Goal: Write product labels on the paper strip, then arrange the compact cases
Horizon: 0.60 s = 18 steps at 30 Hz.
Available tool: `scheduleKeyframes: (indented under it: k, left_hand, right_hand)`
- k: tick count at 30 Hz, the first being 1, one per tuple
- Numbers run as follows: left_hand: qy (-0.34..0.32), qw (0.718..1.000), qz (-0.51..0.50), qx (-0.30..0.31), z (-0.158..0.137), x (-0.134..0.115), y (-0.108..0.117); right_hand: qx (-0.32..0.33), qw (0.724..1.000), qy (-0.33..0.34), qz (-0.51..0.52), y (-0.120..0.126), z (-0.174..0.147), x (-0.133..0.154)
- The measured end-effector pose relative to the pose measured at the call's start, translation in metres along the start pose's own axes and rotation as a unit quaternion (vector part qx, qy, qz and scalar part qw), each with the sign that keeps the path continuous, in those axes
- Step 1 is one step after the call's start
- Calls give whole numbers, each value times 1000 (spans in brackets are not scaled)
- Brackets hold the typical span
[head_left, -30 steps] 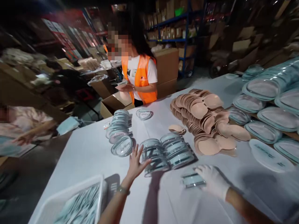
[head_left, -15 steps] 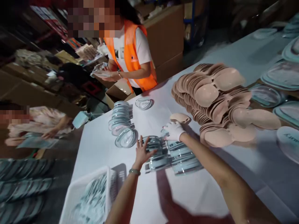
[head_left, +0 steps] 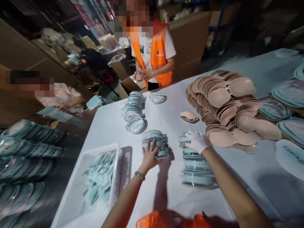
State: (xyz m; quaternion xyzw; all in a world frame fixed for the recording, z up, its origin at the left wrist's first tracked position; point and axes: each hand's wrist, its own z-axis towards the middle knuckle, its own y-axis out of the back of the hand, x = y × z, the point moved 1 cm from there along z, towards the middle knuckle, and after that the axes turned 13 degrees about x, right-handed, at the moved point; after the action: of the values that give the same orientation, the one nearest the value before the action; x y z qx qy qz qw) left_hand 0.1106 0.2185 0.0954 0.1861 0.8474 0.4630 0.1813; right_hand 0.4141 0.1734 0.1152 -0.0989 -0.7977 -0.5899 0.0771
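My left hand point(head_left: 150, 155), bare with a bracelet at the wrist, lies with spread fingers over a short row of pale blue oval packs point(head_left: 152, 135). My right hand point(head_left: 196, 141), in a white glove, grips the far end of a longer row of pale blue packs point(head_left: 197, 169), thumb and fingers either side of the end pack. A gap separates the two rows. Beyond my right hand lies a single folded beige bra-cup piece point(head_left: 189, 116). Large nested stacks of beige bra cups point(head_left: 220, 98) stand to its right.
A white basket point(head_left: 118, 167) of pale blue packs stands at the left table edge. Farther back are another row of packs point(head_left: 134, 107) and a small pile point(head_left: 158, 98). A person in an orange vest point(head_left: 161, 53) stands across the table; another person point(head_left: 64, 98) is at the left.
The two rows, side by side before, are now apart. The left row has shifted left under my left hand; my right hand has moved right and nearer. The view has turned slightly.
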Motion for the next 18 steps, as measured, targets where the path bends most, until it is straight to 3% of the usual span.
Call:
scheduleKeyframes:
  k: [4,8,10,12,14,16,18]
  left_hand:
    - [3,1000,-20,-21,21,18,16]
    - [-30,998,-44,-23,28,10,19]
    - [-42,997,-60,-26,25,3,17]
    - [-44,995,-77,-35,18,0,13]
    - [-38,993,-96,-49,11,-1,6]
    - [-32,991,-114,-61,4,-1,-2]
    - [-26,988,-132,-73,-2,-3,-11]
  right_hand:
    - [-8,1000,6,3,-33,-46,36]
    - [5,998,68,13,-57,-64,104]
    - [9,994,103,18,-62,-71,120]
    - [-12,992,117,54,-68,-89,110]
    - [-59,983,97,146,-83,-123,76]
    - [-100,960,1,261,-110,-164,35]
    - [-71,924,-122,355,-142,-199,12]
